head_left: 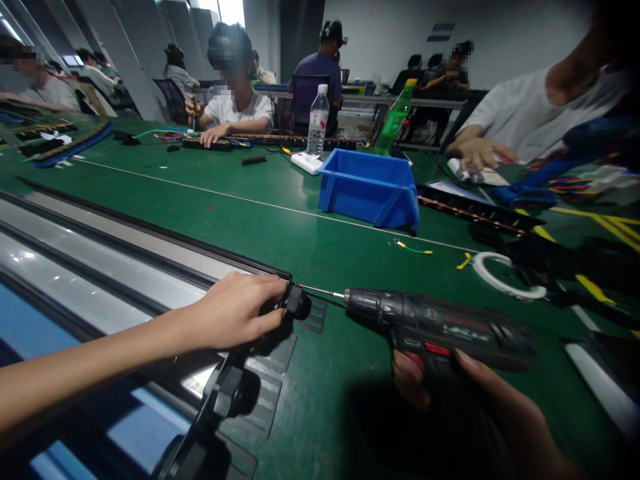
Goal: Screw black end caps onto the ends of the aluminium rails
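My right hand (pixel 505 397) is wrapped round the grip of a dark cordless drill (pixel 430 323), with a finger by its red trigger. The drill's long, thin bit (pixel 320 290) points left. Its tip meets the corner of a long panel (pixel 125 247) of silver strips and black ribs. My left hand (pixel 245 310) lies over that end of the panel, fingers closed around a black knobbed end fitting (pixel 299 303). Another black fitting (pixel 237 390) sits nearer to me along the same edge, with flat slotted tabs (pixel 267 400) sticking out onto the table.
A blue bin (pixel 367 193) stands beyond the drill, near a clear bottle (pixel 318 123) and a green bottle (pixel 395 120). A white ring (pixel 507 275) and short green-yellow wire (pixel 414 249) lie on the green table (pixel 240 220). Co-workers sit across and at the right.
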Demonstrator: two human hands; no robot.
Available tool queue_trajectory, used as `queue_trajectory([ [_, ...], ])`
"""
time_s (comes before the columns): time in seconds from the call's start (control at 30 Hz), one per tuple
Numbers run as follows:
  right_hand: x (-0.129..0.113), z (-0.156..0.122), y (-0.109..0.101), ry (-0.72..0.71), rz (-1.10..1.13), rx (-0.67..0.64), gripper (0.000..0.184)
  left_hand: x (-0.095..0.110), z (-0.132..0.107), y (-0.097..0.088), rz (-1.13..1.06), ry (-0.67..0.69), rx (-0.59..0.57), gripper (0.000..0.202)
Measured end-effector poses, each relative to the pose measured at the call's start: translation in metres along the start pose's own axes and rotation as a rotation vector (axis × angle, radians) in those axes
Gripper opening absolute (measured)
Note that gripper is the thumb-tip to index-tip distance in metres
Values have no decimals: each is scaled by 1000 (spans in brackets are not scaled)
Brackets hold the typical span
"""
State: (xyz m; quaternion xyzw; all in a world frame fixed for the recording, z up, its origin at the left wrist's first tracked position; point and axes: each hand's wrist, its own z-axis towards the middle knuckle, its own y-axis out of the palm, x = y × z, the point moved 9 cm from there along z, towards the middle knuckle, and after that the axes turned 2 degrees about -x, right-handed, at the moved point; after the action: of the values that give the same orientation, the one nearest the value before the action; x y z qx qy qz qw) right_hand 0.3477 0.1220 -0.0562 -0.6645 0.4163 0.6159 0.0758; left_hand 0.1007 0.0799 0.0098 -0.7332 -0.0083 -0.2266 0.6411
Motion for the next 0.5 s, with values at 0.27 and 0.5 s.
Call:
queue_trajectory([
  [0.27,-3,-1,2,9,26,-5,51,1,0,-1,-4,-4,-3,14],
  [0.5,-5,-2,4,0,5,19,52,-1,0,-2,-14,-31,14,12],
])
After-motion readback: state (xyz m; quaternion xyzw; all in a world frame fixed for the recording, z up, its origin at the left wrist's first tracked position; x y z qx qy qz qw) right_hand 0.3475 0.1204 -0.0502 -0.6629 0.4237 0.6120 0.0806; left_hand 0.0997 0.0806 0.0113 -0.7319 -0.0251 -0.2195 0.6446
